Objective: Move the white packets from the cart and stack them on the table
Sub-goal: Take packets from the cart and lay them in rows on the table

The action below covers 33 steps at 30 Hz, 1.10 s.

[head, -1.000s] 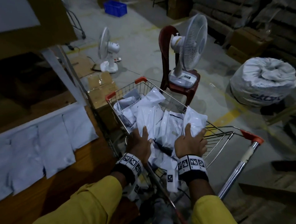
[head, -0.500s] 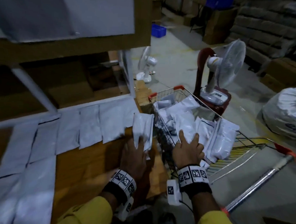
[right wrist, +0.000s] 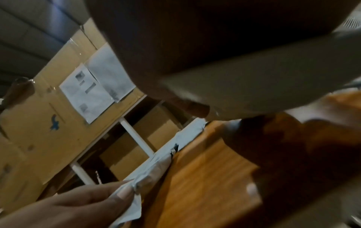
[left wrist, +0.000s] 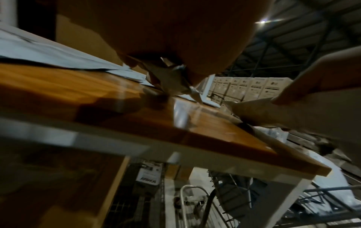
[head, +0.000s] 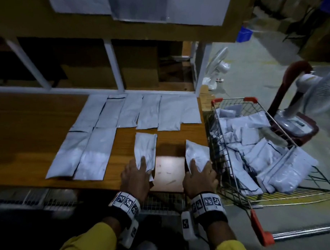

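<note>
In the head view my left hand (head: 142, 166) grips the near end of a white packet (head: 145, 148) lying lengthwise on the wooden table (head: 38, 139). My right hand (head: 198, 168) holds a second white packet (head: 196, 155), tilted up at the table's right edge beside the cart (head: 216, 145). Several white packets (head: 253, 146) fill the cart. More packets (head: 149, 113) lie flat in rows across the table. The right wrist view shows my left hand (right wrist: 82, 203) pinching its packet (right wrist: 154, 168). Seen from the left wrist, the right hand's packet (left wrist: 273, 114) hangs above the table corner.
A white shelf frame (head: 114, 65) with cardboard boxes stands behind the table. A red chair (head: 293, 73) carrying a fan (head: 315, 87) sits right of the cart, and another fan (head: 218, 70) stands on the floor beyond. The cart handle (head: 304, 232) juts out at lower right.
My right hand has left the cart with a packet and come over the table's right edge. My left hand has lowered its packet onto the table. The view has swung left.
</note>
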Available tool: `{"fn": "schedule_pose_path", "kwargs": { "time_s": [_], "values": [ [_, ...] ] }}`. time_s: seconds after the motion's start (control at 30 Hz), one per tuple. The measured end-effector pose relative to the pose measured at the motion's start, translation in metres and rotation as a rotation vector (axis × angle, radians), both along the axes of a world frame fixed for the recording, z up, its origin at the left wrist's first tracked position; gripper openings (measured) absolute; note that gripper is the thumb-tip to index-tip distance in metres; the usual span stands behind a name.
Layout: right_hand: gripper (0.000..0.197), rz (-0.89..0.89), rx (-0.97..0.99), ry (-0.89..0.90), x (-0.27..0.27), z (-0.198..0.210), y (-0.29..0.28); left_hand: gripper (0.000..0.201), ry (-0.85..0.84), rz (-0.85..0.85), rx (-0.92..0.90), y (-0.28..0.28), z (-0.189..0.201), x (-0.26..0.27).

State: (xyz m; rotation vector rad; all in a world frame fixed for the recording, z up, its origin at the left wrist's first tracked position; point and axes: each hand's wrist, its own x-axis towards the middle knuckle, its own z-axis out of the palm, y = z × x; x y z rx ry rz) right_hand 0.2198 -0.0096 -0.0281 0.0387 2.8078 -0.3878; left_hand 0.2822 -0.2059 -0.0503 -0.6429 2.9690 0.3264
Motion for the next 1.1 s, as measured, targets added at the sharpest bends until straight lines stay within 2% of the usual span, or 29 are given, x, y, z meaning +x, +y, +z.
{"fn": "schedule_pose_path", "kwargs": {
  "time_s": [0.13,0.23,0.27,0.37,0.5,0.67,0.73,0.83,1.1],
  "values": [
    [0.08,0.082,0.033,-0.046,0.026,-0.031,-0.027,0.063,-0.03,0.063,-0.023,-0.025,-0.007,0.028],
    [0.089,0.082,-0.013,0.017,0.026,-0.038,-0.047,0.081,-0.026,0.092,0.017,-0.043,-0.01,0.034],
    [0.088,0.084,-0.018,0.029,0.024,-0.039,-0.054,0.081,0.011,0.09,0.019,-0.048,-0.011,0.034],
    [0.063,0.124,0.002,-0.022,0.02,-0.039,-0.07,0.059,0.077,-0.031,-0.005,-0.064,-0.016,0.032],
    [0.068,0.183,-0.021,0.0,0.022,-0.041,-0.097,0.067,-0.031,-0.324,-0.045,-0.085,-0.026,0.026],
    [0.075,0.211,-0.061,0.036,0.03,-0.045,-0.122,0.066,-0.04,-0.301,-0.065,-0.107,-0.03,0.021],
    [0.081,0.174,-0.108,0.052,0.034,-0.045,-0.132,0.066,-0.053,-0.305,-0.106,-0.116,-0.028,0.018],
    [0.087,0.102,-0.188,0.064,0.033,-0.043,-0.146,0.067,-0.086,-0.272,-0.048,-0.128,-0.024,0.011],
    [0.08,0.108,-0.242,0.098,0.021,-0.039,-0.175,0.07,-0.043,-0.247,-0.009,-0.147,-0.029,0.004]
  ]
}}
